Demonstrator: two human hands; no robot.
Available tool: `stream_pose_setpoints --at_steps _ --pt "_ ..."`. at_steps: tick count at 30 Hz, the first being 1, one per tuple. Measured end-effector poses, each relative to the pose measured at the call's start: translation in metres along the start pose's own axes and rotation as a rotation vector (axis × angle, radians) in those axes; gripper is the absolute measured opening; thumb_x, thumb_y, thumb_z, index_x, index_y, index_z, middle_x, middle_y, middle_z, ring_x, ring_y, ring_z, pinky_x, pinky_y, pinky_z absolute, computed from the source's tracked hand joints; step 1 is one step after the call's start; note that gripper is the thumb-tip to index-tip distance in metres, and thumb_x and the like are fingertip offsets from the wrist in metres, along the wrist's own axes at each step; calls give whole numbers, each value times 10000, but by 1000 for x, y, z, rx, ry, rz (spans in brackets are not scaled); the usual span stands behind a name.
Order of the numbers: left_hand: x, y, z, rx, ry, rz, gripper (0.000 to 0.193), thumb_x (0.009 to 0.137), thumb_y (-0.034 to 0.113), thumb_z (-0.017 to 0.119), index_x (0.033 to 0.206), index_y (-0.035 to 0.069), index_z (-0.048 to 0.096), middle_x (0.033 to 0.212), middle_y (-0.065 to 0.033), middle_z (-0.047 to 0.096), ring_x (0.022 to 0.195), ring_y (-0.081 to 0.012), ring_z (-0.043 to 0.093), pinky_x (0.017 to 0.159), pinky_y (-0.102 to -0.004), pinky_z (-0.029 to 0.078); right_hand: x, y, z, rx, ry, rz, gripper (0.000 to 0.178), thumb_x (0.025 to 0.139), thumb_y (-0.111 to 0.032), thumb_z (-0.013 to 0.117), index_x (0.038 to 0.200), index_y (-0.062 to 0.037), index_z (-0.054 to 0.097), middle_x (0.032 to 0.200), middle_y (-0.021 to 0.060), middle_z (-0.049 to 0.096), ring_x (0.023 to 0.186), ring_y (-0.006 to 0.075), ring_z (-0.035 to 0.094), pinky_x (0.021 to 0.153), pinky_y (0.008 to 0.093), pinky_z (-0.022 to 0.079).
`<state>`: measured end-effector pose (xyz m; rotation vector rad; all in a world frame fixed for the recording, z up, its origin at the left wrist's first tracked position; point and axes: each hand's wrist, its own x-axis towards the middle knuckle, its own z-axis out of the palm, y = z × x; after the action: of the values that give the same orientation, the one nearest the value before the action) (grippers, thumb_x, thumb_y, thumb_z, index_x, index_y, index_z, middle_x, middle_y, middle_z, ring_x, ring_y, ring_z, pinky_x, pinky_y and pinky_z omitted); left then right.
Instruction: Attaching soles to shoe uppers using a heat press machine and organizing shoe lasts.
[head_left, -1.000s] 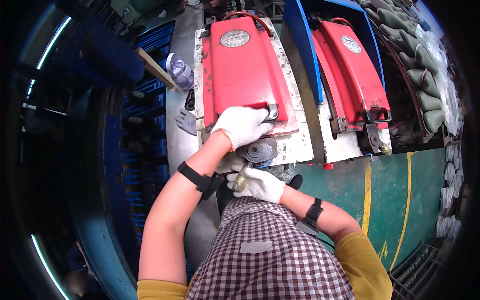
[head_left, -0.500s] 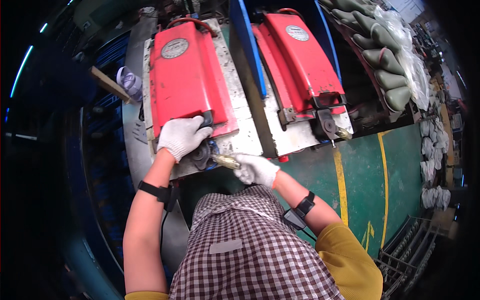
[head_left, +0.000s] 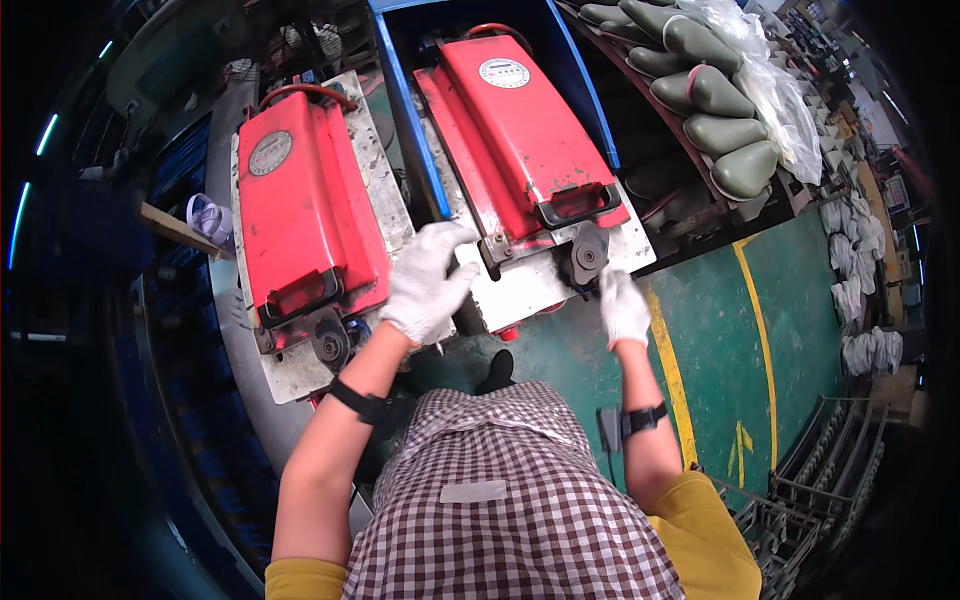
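Note:
Two red-covered machines stand side by side before me, the left machine (head_left: 305, 205) and the right machine (head_left: 530, 130). My left hand (head_left: 428, 285), in a white knit glove, is raised between them, fingers apart and nothing in it. The black pull handle (head_left: 580, 207) on the right cover lies to its right. My right hand (head_left: 622, 308), gloved too, is closed right beside the dark round pivot (head_left: 589, 256) at the right machine's front; what its fingers hold is hidden. Another dark pivot (head_left: 330, 340) and a black handle (head_left: 325, 292) are at the left machine's front.
Blue panels (head_left: 425, 150) flank the right machine. Olive-green rubber boots (head_left: 745, 170) with clear plastic sheeting (head_left: 775, 95) lie on a rack at the right. A lilac sandal (head_left: 208, 217) sits far left. Yellow lines (head_left: 670, 370) cross the green floor; a metal rack (head_left: 830, 470) stands lower right.
My left hand has left the left machine's front handle and moved right. My right hand has let go of the left machine's yellowish knob and gone to the right machine's pivot. The view has shifted right.

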<state>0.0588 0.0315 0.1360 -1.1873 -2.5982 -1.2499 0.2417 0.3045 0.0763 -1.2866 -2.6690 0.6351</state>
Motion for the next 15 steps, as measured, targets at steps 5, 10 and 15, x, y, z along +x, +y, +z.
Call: stream_pose_setpoints --at_steps 5,10,15 --pt "15 12 55 103 -112 229 470 779 157 744 1240 125 658 1303 -132 624 1273 -348 569 1086 -478 454 -66 10 -7 135 -393 38 612 1030 -508 497 1532 -161 444 1109 246 728 1041 444 700 944 504 531" --pt "42 31 56 244 27 501 463 718 89 738 1176 116 684 1176 -132 660 1164 -375 619 989 -510 488 -24 -16 -47 299 -95 -437 206 944 -213 668 1076 -82 755 1054 126 734 1020 319 684 963 421 524" --pt "96 63 16 107 244 581 375 704 40 720 1076 88 700 959 -115 669 933 -345 655 800 -470 516 73 -70 -6 51 47 -757 387 838 -338 722 1124 -77 716 1088 199 682 1114 397 605 985 497 481"
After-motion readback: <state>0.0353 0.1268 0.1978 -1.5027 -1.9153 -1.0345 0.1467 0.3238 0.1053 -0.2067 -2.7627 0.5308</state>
